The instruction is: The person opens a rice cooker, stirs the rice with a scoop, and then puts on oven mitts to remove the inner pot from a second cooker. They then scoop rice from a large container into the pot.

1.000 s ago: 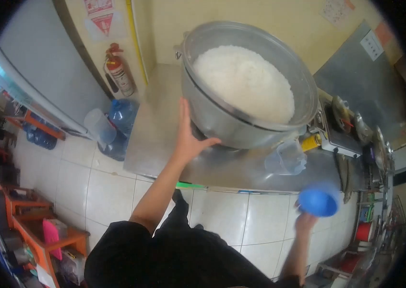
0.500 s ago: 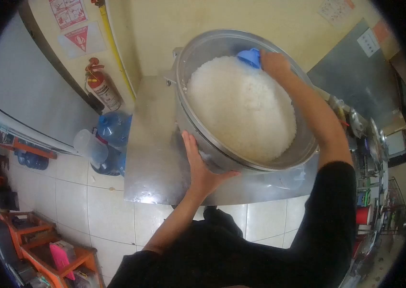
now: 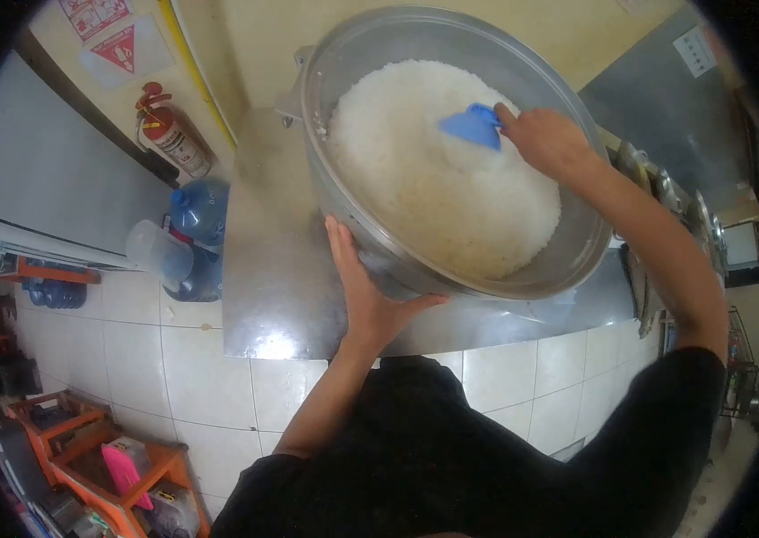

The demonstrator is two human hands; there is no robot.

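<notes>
A large metal pot (image 3: 326,184) filled with white rice (image 3: 451,215) stands on a steel table, looking tilted in this view. My right hand (image 3: 545,139) reaches over the far right side of the pot, closed round the handle of a blue plastic scoop (image 3: 474,127). The scoop's blade overlaps the rice near the middle and is slightly blurred. Against the pot's near left wall rests my left hand (image 3: 370,305), its fingers stretched out flat and the thumb spread along the lower side.
The steel table (image 3: 272,296) extends under and left of the pot. Blue water jugs (image 3: 200,211) and a clear plastic container (image 3: 160,251) stand at its left. A fire extinguisher (image 3: 173,130) hangs on the wall. Orange shelving (image 3: 83,457) stands lower left; metal kitchenware lines the right.
My right hand has drawn the scoop from the pot's far wall toward me, over the middle of the rice. My left hand stays on the pot's side. The camera view has shifted.
</notes>
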